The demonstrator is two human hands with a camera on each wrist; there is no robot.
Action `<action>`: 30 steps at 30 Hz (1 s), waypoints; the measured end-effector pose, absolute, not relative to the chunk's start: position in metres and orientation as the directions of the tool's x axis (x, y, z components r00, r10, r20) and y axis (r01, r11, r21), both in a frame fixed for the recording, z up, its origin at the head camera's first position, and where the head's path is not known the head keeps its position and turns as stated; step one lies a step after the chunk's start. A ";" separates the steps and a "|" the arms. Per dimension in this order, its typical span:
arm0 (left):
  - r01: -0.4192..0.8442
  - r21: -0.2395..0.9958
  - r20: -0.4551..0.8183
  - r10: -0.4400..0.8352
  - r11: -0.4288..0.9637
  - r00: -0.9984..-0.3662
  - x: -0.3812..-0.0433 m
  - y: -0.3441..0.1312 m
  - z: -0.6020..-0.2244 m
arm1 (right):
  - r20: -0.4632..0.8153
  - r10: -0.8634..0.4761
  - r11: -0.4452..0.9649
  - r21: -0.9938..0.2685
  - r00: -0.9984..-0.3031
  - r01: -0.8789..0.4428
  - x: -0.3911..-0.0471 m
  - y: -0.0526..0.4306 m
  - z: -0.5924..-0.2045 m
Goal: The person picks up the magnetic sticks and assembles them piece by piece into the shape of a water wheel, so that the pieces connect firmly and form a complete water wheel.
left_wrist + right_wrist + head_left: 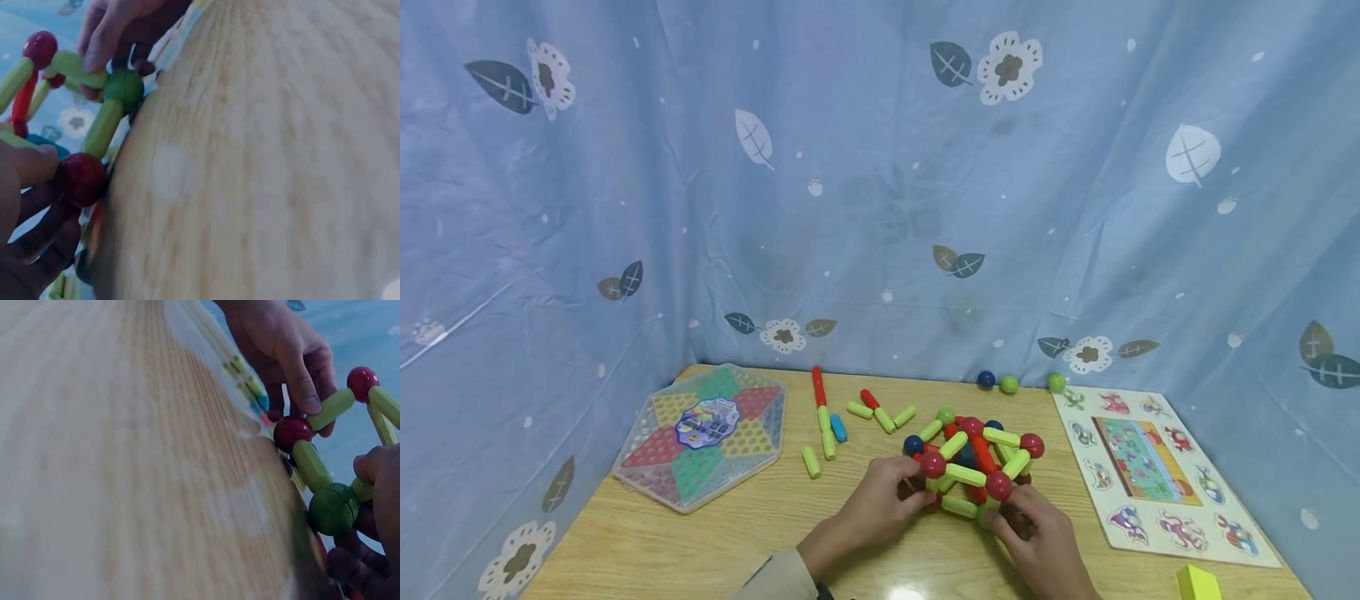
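Note:
Both hands hold a building-toy structure of balls joined by yellow-green and red rods, low over the table. My left hand grips its front left side, with the thumb on a yellow-green rod beside a lower red ball. At the front right corner, my right hand pinches a yellow-green rod next to a green ball. One yellow-green rod links these two balls. More red balls top the frame, and a dark blue ball sits at its left. The structure's inside is partly hidden.
Loose rods lie left of the structure, with a short blue rod among them. Behind stand a blue ball and two green balls. A hexagonal game board, a picture puzzle and a yellow block flank it.

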State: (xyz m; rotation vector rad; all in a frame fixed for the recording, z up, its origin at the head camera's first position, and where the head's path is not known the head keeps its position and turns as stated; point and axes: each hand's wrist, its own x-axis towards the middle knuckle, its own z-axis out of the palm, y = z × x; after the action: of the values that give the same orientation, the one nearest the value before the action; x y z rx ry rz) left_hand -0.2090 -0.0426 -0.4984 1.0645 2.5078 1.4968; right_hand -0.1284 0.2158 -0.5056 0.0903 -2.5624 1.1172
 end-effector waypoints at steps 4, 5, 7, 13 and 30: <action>0.575 0.756 0.340 0.564 0.313 -0.753 -0.208 -0.039 -0.497 | 0.336 0.083 0.700 -0.690 -0.938 -0.185 -0.132 0.218 -0.507; 0.578 0.751 0.342 0.561 0.318 -0.753 -0.207 -0.038 -0.497 | 0.332 0.085 0.702 -0.689 -0.939 -0.180 -0.133 0.218 -0.507; 0.582 0.742 0.343 0.556 0.334 -0.757 -0.207 -0.037 -0.496 | 0.329 0.087 0.702 -0.690 -0.940 -0.176 -0.133 0.218 -0.506; 0.598 0.710 0.350 0.551 0.372 -0.758 -0.207 -0.035 -0.497 | 0.347 0.084 0.708 -0.681 -0.934 -0.189 -0.133 0.217 -0.505; 0.592 0.726 0.351 0.553 0.350 -0.756 -0.194 -0.044 -0.498 | 0.424 -0.001 0.735 -0.614 -0.906 -0.288 -0.126 0.218 -0.508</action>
State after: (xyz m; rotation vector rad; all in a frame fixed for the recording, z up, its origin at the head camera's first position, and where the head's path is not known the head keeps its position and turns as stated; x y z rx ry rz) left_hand -0.1940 -0.0440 -0.4982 1.1112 2.6163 1.4374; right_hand -0.1264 0.2181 -0.5080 0.2216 -2.5390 0.9915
